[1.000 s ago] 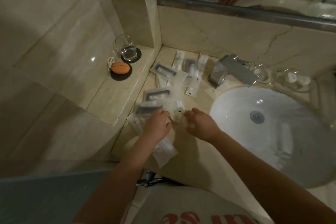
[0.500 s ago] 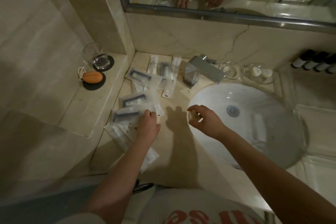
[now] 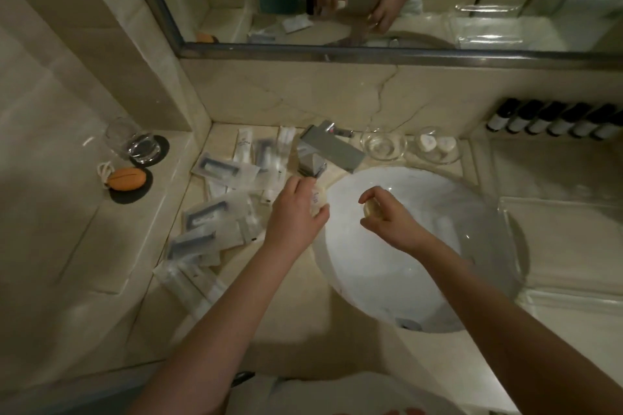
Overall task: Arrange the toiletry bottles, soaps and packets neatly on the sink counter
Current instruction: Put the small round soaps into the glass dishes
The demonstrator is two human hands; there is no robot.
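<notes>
Left hand (image 3: 296, 214) grips a pale soap (image 3: 318, 203) and right hand (image 3: 391, 219) pinches a round soap (image 3: 371, 209) over the sink (image 3: 438, 280), so roughly half remains: packets (image 3: 215, 212) lie jumbled on the desk (image 3: 296, 313), bottles (image 3: 553, 121) already lined up

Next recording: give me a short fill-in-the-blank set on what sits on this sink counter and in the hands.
1. The right hand pinches a small round soap over the ___.
2. The glass dish nearest the dark bottles holds ___ white soaps.
3. The orange object lies beside a drinking ___.
4. The packets lie on the ___ side of the faucet.
Missing words: sink; two; glass; left.
</notes>
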